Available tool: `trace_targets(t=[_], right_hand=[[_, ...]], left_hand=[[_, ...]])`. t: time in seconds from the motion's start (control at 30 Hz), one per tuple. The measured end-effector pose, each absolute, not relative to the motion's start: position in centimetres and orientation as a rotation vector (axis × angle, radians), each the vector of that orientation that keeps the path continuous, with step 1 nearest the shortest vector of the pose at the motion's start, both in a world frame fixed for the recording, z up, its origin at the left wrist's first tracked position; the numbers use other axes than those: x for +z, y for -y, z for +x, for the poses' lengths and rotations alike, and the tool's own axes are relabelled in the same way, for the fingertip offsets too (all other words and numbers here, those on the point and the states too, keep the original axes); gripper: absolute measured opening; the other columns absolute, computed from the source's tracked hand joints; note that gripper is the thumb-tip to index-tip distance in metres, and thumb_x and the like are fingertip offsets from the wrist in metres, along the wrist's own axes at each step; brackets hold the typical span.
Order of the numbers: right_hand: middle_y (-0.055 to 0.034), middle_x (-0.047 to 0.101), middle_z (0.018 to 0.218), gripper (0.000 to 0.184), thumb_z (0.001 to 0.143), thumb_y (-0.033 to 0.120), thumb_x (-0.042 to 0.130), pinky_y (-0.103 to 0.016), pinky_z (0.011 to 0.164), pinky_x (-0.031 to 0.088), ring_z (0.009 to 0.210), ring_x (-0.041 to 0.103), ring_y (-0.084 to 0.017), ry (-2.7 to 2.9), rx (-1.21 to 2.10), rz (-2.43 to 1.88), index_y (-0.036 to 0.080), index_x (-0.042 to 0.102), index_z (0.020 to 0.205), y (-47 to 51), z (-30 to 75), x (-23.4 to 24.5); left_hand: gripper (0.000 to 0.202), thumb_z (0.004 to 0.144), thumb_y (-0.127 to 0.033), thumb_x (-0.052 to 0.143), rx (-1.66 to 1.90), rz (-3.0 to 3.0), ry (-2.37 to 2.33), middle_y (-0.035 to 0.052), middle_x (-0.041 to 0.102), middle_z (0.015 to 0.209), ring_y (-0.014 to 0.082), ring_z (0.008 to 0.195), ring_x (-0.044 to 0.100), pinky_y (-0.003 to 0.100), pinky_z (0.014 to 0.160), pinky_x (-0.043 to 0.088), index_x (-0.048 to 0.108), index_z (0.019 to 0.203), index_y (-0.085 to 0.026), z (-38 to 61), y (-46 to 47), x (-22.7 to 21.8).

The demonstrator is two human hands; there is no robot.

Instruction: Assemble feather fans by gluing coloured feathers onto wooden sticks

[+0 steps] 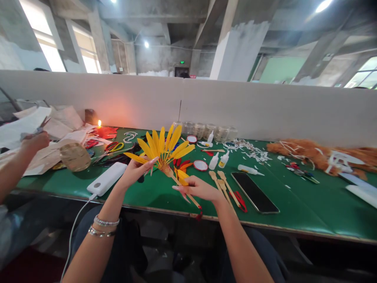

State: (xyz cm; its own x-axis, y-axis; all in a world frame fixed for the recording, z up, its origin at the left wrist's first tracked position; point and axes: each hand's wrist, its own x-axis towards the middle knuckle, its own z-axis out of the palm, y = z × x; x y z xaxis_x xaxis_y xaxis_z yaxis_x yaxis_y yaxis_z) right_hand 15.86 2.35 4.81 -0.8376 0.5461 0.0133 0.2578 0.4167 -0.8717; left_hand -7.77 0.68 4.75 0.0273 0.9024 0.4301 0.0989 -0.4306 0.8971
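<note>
A fan of spread yellow feathers (161, 142) on a slim wooden handle (193, 200) is held above the green table, tilted with its red-corded end toward me. My left hand (138, 171) is closed on the left side of the fan, near the feather bases. My right hand (202, 188) is closed around the handle below the feathers. Another yellow feather (182, 177) shows by its thumb and forefinger; whether it is attached to the fan I cannot tell. Orange and red feathers (185, 165) lie behind the fan. Wooden handles (228, 186) with red cord rest right of my right hand.
Glue bottles (224, 159), a phone (255, 192) and a white power bank (107, 179) lie on the green table (294, 204). Scissors (110, 149) and a flame (99, 123) are at left. Beside me, a co-worker's hand (33, 141) holds scissors. Brown fluffy material (306, 151) lies right.
</note>
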Motion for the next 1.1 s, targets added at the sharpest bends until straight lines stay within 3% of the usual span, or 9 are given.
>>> trace_targets(t=[0.27, 0.47, 0.63, 0.77, 1.1], right_hand=[[0.0039, 0.043, 0.048, 0.048, 0.079, 0.054, 0.048, -0.020, 0.045, 0.027, 0.045, 0.035, -0.006, 2.405, 1.319, -0.726, 0.014, 0.047, 0.053, -2.5, 15.8, 4.4], [0.0040, 0.042, 0.044, 0.047, 0.079, 0.053, 0.047, -0.020, 0.046, 0.028, 0.044, 0.037, -0.006, 2.424, 1.275, -0.743, 0.015, 0.045, 0.052, -2.6, 15.8, 4.0], [0.0038, 0.044, 0.044, 0.046, 0.080, 0.052, 0.047, -0.019, 0.045, 0.028, 0.044, 0.038, -0.006, 2.442, 1.276, -0.751, 0.015, 0.044, 0.053, -2.6, 15.8, 3.8], [0.0037, 0.044, 0.045, 0.045, 0.080, 0.051, 0.048, -0.019, 0.045, 0.029, 0.044, 0.039, -0.006, 2.460, 1.268, -0.749, 0.015, 0.044, 0.054, -2.6, 15.8, 3.9], [0.0046, 0.042, 0.047, 0.044, 0.078, 0.052, 0.051, -0.019, 0.044, 0.028, 0.044, 0.036, -0.005, 2.420, 1.375, -0.717, 0.015, 0.043, 0.054, -2.7, 16.0, 4.0]], left_hand=[[0.033, 0.071, -0.040, 0.065, 1.522, 1.645, -1.086, -0.0034, 0.040, 0.041, 0.0055, 0.039, 0.031, 0.019, 0.037, 0.024, 0.059, 0.051, -0.014, -7.7, -0.7, 4.5], [0.031, 0.070, -0.038, 0.066, 1.600, 1.725, -1.138, -0.0004, 0.048, 0.047, 0.0096, 0.049, 0.042, 0.021, 0.047, 0.035, 0.061, 0.052, -0.014, -7.9, -1.0, 4.0], [0.034, 0.072, -0.037, 0.065, 1.623, 1.770, -1.137, -0.0030, 0.040, 0.043, 0.0064, 0.042, 0.033, 0.020, 0.041, 0.027, 0.055, 0.047, -0.014, -7.5, -0.7, 4.4], [0.034, 0.071, -0.037, 0.065, 1.600, 1.763, -1.113, -0.0028, 0.041, 0.042, 0.0059, 0.040, 0.033, 0.020, 0.039, 0.024, 0.055, 0.047, -0.014, -7.4, -0.6, 4.5], [0.037, 0.067, -0.049, 0.065, 1.508, 1.440, -1.123, -0.0049, 0.045, 0.047, 0.0041, 0.038, 0.034, 0.016, 0.036, 0.025, 0.058, 0.075, -0.014, -7.5, -1.0, 3.4]])
